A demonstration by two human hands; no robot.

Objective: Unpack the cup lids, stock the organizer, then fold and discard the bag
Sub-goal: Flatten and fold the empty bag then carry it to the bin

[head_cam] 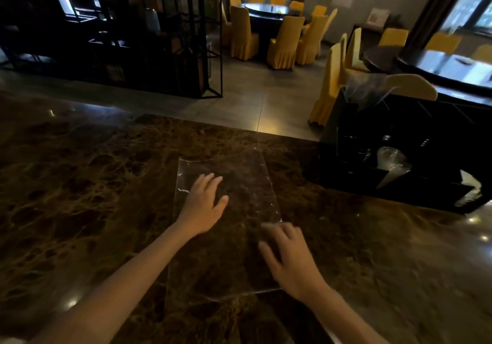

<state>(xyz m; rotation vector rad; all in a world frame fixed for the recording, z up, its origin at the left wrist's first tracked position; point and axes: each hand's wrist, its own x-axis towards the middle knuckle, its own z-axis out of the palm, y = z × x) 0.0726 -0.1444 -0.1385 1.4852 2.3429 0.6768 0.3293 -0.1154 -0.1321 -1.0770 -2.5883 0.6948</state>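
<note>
A clear plastic bag [239, 173] lies flat and empty on the dark brown marble counter [93, 184]. My left hand [203, 205] rests palm down on the bag's left half, fingers spread. My right hand [290, 258] is blurred over the bag's right edge, nearer to me, fingers apart, holding nothing. At the right end of the counter stands a black organizer [426, 184] with a stack of clear cup lids [392, 161] in one compartment.
More clear plastic [364, 90] sticks up from the organizer's back left corner. White items [470, 186] sit in its front right slot. Beyond the counter are a black metal shelf [159, 37] and yellow-covered chairs [282, 40] around dark tables.
</note>
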